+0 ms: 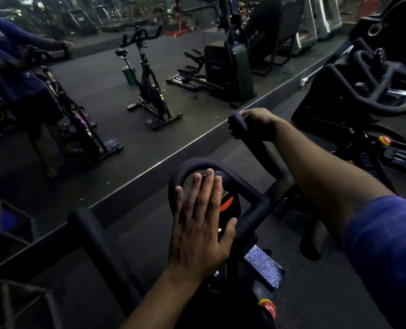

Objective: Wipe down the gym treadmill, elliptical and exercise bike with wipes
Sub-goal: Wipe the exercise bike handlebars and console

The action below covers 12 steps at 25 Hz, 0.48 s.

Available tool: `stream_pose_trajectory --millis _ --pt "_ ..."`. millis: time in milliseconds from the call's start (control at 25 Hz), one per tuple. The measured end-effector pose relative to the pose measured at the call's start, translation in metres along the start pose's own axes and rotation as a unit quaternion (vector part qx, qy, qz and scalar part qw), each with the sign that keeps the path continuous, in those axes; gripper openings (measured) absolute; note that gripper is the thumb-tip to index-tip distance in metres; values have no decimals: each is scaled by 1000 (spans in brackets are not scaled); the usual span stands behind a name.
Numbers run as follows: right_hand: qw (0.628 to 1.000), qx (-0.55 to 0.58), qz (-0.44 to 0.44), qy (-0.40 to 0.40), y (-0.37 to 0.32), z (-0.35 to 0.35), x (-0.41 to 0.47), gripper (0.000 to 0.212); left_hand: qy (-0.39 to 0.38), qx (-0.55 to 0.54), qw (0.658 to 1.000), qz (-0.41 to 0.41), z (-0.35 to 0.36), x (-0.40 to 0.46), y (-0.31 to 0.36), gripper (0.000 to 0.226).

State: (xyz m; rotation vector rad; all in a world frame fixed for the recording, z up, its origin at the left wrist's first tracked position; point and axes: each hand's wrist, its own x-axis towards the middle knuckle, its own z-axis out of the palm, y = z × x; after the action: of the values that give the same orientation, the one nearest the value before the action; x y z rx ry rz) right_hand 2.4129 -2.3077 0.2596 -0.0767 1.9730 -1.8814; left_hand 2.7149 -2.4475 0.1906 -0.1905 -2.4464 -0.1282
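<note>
Gripping the bike's far handlebar end (238, 122) with right hand (256, 122), left hand (202, 224) flat, fingers straight, on the console (230, 200); can't tell if there's a wipe underneath

Left hand (200, 224) flat, fingers straight; right hand (256, 123) curled, gripping.

Black handlebars (249, 211) on the exercise bike (230, 269); its console (230, 200) bears an orange streak; blue sleeve (387, 245); dark grey floor (135, 236).

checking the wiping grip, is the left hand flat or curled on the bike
Flat: the left hand lies with straight fingers spread over the bike's console. No wipe shows under it.
</note>
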Motion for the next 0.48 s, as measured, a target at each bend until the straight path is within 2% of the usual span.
stream_pose_trajectory --millis 120,320,400,480 --pt "995 -24 -100 16 -7 7 -4 16 5 -3 1000 0 0 0 0 84" --pt "964 -1 -231 130 -2 -3 -34 23 11 -17 1000 -1 0 0 0 83" --pt "945 -92 -268 166 16 -12 -64 32 10 -26 1000 1 -2 -1 0 83" --pt "915 -215 -284 191 47 -24 -96 31 10 -32 999 2 -3 -1 0 81"
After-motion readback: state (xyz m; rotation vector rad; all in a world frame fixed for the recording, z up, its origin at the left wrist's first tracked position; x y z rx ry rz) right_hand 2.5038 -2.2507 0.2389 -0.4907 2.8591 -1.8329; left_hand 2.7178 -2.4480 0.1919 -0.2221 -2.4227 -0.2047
